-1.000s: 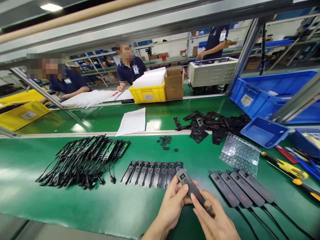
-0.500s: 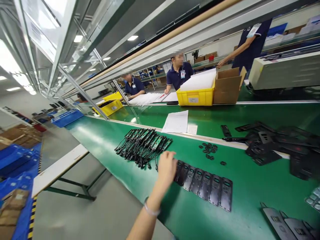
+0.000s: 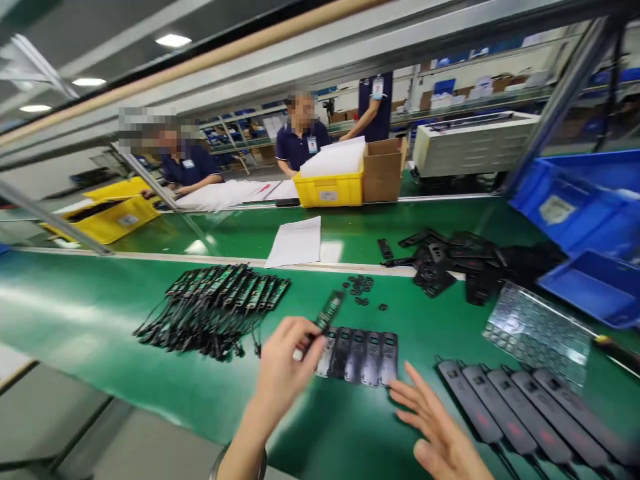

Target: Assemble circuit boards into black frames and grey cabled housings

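My left hand (image 3: pixel 283 363) pinches a slim circuit board (image 3: pixel 329 311), raised and angled toward 1 o'clock above the row of black shells (image 3: pixel 361 347). My right hand (image 3: pixel 440 437) hovers empty, fingers spread, at 5 o'clock of that row. Assembled units (image 3: pixel 520 413) lie at 3 o'clock on the green belt (image 3: pixel 100 320).

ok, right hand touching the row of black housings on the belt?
Apart. The head view shows the right hand open with fingers spread, green belt visible between its fingertips and the row of black housings. The left hand holds a circuit strip.
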A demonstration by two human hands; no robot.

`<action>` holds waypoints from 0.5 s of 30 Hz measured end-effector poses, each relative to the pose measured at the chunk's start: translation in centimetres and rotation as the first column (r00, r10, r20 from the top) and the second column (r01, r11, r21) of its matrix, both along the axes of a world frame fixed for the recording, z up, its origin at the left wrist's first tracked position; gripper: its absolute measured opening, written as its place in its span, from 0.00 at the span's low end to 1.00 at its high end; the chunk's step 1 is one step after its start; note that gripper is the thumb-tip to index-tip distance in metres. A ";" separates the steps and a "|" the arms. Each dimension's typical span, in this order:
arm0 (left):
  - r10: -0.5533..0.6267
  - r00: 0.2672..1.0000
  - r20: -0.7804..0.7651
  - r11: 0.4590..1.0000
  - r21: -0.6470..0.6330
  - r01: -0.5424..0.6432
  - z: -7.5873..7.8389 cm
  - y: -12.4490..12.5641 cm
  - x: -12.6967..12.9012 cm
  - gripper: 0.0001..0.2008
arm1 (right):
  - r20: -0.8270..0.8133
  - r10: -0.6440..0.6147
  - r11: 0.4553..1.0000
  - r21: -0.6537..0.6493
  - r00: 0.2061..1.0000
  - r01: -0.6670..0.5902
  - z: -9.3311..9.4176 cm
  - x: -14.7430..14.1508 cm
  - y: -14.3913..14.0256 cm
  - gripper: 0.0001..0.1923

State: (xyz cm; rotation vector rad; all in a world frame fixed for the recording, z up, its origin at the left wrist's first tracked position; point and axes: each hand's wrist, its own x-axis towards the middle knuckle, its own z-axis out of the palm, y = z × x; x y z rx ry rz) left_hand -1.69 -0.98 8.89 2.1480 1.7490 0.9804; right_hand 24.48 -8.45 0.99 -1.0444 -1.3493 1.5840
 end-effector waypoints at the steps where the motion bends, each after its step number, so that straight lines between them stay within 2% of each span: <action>1: -0.163 0.980 0.112 0.980 -0.094 0.174 0.0 -0.6 1.9 0.06 | -0.186 -0.034 0.996 -0.086 0.982 0.018 0.7 -0.4 0.3 0.37; 2: -0.286 0.942 0.179 0.936 -0.160 0.314 -0.2 -0.8 3.6 0.07 | -0.311 -0.141 0.978 -0.193 0.940 0.083 1.3 -0.6 0.6 0.37; 3: -0.359 0.918 0.170 0.896 -0.212 0.390 -0.8 -0.6 5.1 0.08 | -0.371 -0.258 0.943 -0.298 0.892 0.149 2.0 -0.7 0.8 0.35; 5: -0.430 0.903 -0.020 0.872 -0.269 0.409 -2.6 0.9 7.5 0.12 | -0.332 -0.447 0.847 -0.454 0.830 0.275 3.4 -0.6 0.7 0.24; 7: -0.444 0.858 -0.257 0.886 -0.269 0.378 -4.7 3.1 9.1 0.16 | -0.244 -0.494 0.800 -0.504 0.834 0.326 4.7 0.0 0.4 0.20; 10: -0.488 0.791 -0.369 0.869 -0.288 0.402 -6.5 5.5 10.3 0.18 | -0.239 -0.472 0.803 -0.513 0.848 0.303 5.9 1.3 -0.2 0.23; 12: -0.482 0.808 -0.338 0.872 -0.282 0.401 -6.4 5.6 10.4 0.20 | -0.279 -0.453 0.822 -0.497 0.847 0.277 5.9 2.2 -0.5 0.24; 13: -0.477 0.838 -0.267 0.869 -0.288 0.403 -6.1 5.3 10.2 0.21 | -0.271 -0.431 0.837 -0.476 0.861 0.269 5.7 2.7 -0.6 0.25; 15: -0.437 0.899 0.036 0.840 -0.342 0.421 -5.4 4.2 9.8 0.22 | -0.154 -0.324 0.891 -0.382 0.933 0.246 4.8 3.3 -0.6 0.26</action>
